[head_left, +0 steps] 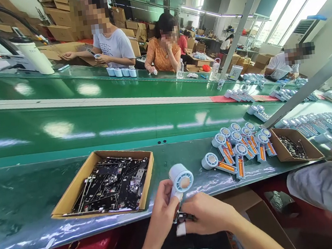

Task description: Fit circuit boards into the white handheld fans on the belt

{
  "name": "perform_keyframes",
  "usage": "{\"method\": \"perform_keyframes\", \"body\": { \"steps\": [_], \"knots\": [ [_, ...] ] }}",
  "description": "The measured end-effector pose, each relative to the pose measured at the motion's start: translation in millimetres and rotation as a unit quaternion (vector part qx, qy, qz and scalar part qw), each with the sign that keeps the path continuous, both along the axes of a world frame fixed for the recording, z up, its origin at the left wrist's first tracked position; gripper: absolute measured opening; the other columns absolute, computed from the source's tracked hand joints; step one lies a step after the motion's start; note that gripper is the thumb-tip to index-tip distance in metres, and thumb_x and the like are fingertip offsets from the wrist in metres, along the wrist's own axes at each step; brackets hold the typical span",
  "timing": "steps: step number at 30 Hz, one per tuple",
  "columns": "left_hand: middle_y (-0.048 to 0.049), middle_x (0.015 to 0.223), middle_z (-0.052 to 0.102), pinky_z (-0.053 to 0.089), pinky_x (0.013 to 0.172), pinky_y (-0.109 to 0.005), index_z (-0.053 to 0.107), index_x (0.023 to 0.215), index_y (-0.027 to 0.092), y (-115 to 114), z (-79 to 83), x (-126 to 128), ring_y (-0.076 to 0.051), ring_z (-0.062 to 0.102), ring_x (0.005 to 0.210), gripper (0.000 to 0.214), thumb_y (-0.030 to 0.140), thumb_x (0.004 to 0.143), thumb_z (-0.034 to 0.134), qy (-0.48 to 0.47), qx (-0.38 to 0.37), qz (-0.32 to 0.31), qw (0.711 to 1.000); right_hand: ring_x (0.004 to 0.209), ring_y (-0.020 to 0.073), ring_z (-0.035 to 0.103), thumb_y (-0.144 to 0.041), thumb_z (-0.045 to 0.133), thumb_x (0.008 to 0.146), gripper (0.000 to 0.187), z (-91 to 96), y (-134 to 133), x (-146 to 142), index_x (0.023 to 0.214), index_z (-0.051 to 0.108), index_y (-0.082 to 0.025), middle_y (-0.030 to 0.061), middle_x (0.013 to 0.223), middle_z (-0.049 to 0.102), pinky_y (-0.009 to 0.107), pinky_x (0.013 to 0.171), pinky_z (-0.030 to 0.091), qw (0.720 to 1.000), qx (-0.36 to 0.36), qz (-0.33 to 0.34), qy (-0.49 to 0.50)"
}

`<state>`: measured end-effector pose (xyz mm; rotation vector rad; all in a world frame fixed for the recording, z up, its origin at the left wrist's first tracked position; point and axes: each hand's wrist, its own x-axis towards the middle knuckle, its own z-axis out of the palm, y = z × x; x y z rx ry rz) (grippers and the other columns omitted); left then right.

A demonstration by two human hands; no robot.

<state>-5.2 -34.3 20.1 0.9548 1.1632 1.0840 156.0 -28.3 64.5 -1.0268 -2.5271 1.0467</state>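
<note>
One pale-blue fan body (180, 176) is clasped in the left hand (162, 209) at the table's (22, 205) near edge, and the right hand (209, 213) grips one dark part (186, 217) by its handle. I count two cardboard trays (147, 179) (276, 148), roughly ten opened fans (240, 149) between.

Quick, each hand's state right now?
Left hand: closed around the neck of a light-blue handheld fan.
Right hand: fingers curled at a dark part; grip cannot be told.
</note>
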Motion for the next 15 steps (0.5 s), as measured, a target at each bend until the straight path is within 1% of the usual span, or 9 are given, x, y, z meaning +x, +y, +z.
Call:
{"method": "perform_keyframes", "body": {
  "steps": [2, 3, 5, 6, 8, 10, 12, 14, 15],
  "knots": [
    [-0.0041, 0.101, 0.071, 0.049, 0.072, -0.028, 0.054, 0.102, 0.022, -1, 2.0, -2, -0.019, 0.066, 0.083, 0.032, 0.042, 0.081, 0.066, -0.045, -0.029, -0.024, 0.998, 0.053, 0.0116, 0.051, -0.05, 0.057, 0.095, 0.045, -8.5, 1, -5, 0.063, 0.055, -0.019, -0.0005, 0.058, 0.059, 0.022, 0.053, 0.035, 0.99, -0.099, -0.037, 0.094],
    [-0.0037, 0.102, 0.071, 0.048, 0.068, -0.027, 0.054, 0.104, 0.022, -2, 2.5, -2, -0.018, 0.066, 0.08, 0.032, 0.044, 0.083, 0.064, -0.076, -0.047, -0.029, 0.996, 0.049, 0.0106, 0.05, -0.055, 0.055, 0.094, 0.049, -13.1, 0, -7, 0.061, 0.054, -0.019, -0.0019, 0.053, 0.056, 0.021, 0.05, 0.035, 0.975, -0.167, -0.068, 0.13],
    [-0.0036, 0.102, 0.071, 0.047, 0.063, -0.027, 0.053, 0.106, 0.023, -4, 2.6, -2, -0.018, 0.066, 0.076, 0.034, 0.05, 0.087, 0.059, -0.139, -0.078, -0.026, 0.987, 0.038, 0.0083, 0.042, -0.068, 0.053, 0.091, 0.059, -22.1, -2, -11, 0.057, 0.053, -0.019, -0.0047, 0.043, 0.047, 0.02, 0.042, 0.032, 0.928, -0.293, -0.14, 0.181],
    [-0.0038, 0.103, 0.071, 0.048, 0.064, -0.028, 0.053, 0.105, 0.023, -5, 2.3, -2, -0.018, 0.066, 0.077, 0.034, 0.052, 0.088, 0.057, -0.163, -0.085, -0.021, 0.983, 0.034, 0.0073, 0.038, -0.074, 0.051, 0.088, 0.064, -26.3, -4, -12, 0.055, 0.053, -0.02, -0.0056, 0.04, 0.043, 0.019, 0.038, 0.028, 0.905, -0.331, -0.175, 0.201],
    [-0.0042, 0.103, 0.071, 0.052, 0.072, -0.032, 0.055, 0.104, 0.023, -7, 0.6, 0, -0.02, 0.068, 0.083, 0.033, 0.051, 0.087, 0.059, -0.188, -0.076, -0.01, 0.979, 0.029, 0.0055, 0.031, -0.083, 0.048, 0.082, 0.071, -33.5, -7, -14, 0.051, 0.05, -0.02, -0.0062, 0.036, 0.039, 0.019, 0.033, 0.02, 0.873, -0.359, -0.227, 0.238],
    [-0.005, 0.107, 0.07, 0.053, 0.082, -0.035, 0.056, 0.108, 0.024, -10, -3.2, 3, -0.022, 0.068, 0.093, 0.034, 0.045, 0.083, 0.066, -0.183, -0.047, -0.003, 0.982, 0.027, 0.0045, 0.028, -0.087, 0.047, 0.079, 0.074, -39.0, -10, -15, 0.048, 0.048, -0.02, -0.0063, 0.033, 0.037, 0.019, 0.031, 0.017, 0.852, -0.365, -0.257, 0.272],
    [-0.0066, 0.113, 0.07, 0.052, 0.09, -0.036, 0.055, 0.114, 0.024, -13, -9.5, 6, -0.023, 0.067, 0.102, 0.04, 0.039, 0.081, 0.07, -0.154, -0.016, -0.004, 0.988, 0.026, 0.0042, 0.025, -0.088, 0.049, 0.078, 0.074, -42.6, -11, -17, 0.047, 0.046, -0.021, -0.0067, 0.031, 0.036, 0.019, 0.03, 0.016, 0.831, -0.378, -0.278, 0.3],
    [-0.0086, 0.119, 0.069, 0.05, 0.097, -0.037, 0.054, 0.118, 0.024, -15, -16.5, 8, -0.024, 0.066, 0.11, 0.042, 0.039, 0.083, 0.07, -0.111, 0.004, -0.007, 0.994, 0.026, 0.0041, 0.024, -0.086, 0.049, 0.079, 0.073, -44.3, -12, -18, 0.046, 0.044, -0.022, -0.0071, 0.03, 0.034, 0.02, 0.03, 0.017, 0.815, -0.385, -0.29, 0.323],
    [-0.0095, 0.122, 0.068, 0.049, 0.099, -0.037, 0.053, 0.12, 0.023, -16, -19.5, 8, -0.025, 0.065, 0.113, 0.042, 0.041, 0.085, 0.068, -0.091, 0.007, -0.004, 0.996, 0.026, 0.0041, 0.024, -0.084, 0.049, 0.082, 0.071, -44.6, -12, -19, 0.047, 0.043, -0.022, -0.0072, 0.031, 0.034, 0.02, 0.03, 0.017, 0.811, -0.381, -0.293, 0.333]
  ]
}}
